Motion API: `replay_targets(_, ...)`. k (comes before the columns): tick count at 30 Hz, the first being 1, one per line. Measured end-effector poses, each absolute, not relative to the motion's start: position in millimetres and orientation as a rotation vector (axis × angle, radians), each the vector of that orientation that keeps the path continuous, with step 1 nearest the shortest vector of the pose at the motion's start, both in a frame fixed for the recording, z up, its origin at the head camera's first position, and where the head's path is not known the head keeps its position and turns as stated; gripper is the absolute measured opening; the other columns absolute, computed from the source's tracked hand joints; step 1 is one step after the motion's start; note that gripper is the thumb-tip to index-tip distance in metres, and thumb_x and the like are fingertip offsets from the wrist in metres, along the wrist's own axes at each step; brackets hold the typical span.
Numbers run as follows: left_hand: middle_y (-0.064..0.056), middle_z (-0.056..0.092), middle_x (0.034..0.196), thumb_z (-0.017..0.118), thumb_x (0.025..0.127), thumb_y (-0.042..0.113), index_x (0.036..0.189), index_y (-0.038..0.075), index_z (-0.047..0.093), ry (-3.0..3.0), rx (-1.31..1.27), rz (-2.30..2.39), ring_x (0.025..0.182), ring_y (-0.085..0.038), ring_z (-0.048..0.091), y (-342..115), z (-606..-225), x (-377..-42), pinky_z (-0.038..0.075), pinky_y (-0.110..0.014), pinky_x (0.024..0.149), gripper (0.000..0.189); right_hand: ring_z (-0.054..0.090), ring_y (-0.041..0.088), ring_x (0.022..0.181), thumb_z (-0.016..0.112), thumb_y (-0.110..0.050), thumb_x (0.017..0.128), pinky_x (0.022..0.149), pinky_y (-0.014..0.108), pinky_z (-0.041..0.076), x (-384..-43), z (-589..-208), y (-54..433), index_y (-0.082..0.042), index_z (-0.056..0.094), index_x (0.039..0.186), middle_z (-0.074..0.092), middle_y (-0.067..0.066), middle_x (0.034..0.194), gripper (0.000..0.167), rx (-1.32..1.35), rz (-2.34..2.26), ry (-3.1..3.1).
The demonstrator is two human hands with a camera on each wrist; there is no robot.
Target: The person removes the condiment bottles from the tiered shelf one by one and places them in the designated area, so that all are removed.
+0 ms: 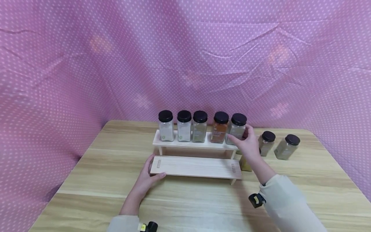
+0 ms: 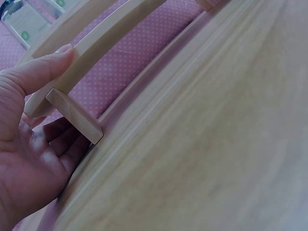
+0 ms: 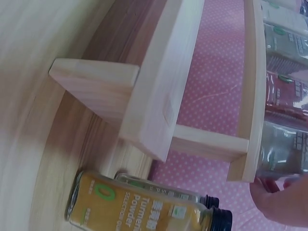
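A two-tier wooden spice rack (image 1: 195, 167) stands on the table. My left hand (image 1: 144, 180) grips the left end of its lower tier, thumb (image 2: 45, 72) on the front edge and the other fingers around the side near the leg (image 2: 77, 115). With my right hand (image 1: 247, 144) I hold the rightmost spice jar (image 1: 236, 130) on the upper tier, thumb at its front and fingers at its right side. Left of it stand a red-orange spice jar (image 1: 219, 129), a greyish jar (image 1: 199, 129) and two white-filled jars (image 1: 184, 129), all black-lidded. The lower tier carries nothing.
Right of the rack, a turmeric powder jar (image 3: 130, 204) stands close to its end, partly behind my right arm in the head view. Two more jars, one brownish (image 1: 266, 144) and one greyish (image 1: 286, 148), stand farther right. A pink dotted cloth (image 1: 185, 64) hangs behind the table (image 1: 95, 180).
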State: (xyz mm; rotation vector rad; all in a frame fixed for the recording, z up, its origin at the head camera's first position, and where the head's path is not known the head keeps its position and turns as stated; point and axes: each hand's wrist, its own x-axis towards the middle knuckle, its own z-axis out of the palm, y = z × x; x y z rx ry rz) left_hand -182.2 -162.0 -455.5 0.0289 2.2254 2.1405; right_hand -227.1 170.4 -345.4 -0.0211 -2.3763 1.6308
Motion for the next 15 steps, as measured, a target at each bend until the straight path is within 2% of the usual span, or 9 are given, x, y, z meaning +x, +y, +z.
replay_targets(5, -0.015, 0.023, 0.137, 0.072, 0.067, 0.009, 0.137, 0.012, 0.014, 2.227, 0.035, 2.137, 0.122, -0.026, 0.024, -160.7, -454.8, -182.4, 0.011, -0.042, 0.1, 0.092, 0.043, 0.031, 0.103, 0.067, -0.017, 0.075, 0.085, 0.04, 0.038, -228.2, -345.2, 169.8, 0.0, 0.027, 0.126, 0.044, 0.022, 0.114, 0.067, -0.028, 1.621, -2.384)
replay_targets(15, -0.013, 0.025, 0.137, 0.073, 0.066, 0.008, 0.137, 0.013, 0.014, 2.236, 0.021, 2.136, 0.121, -0.024, 0.025, -161.8, -455.0, -182.0, 0.011, -0.041, 0.1, 0.093, 0.044, 0.03, 0.101, 0.067, -0.013, 0.074, 0.085, 0.04, 0.038, -232.1, -343.7, 166.1, 0.003, 0.03, 0.122, 0.045, 0.021, 0.11, 0.062, -0.074, 1.575, -2.389)
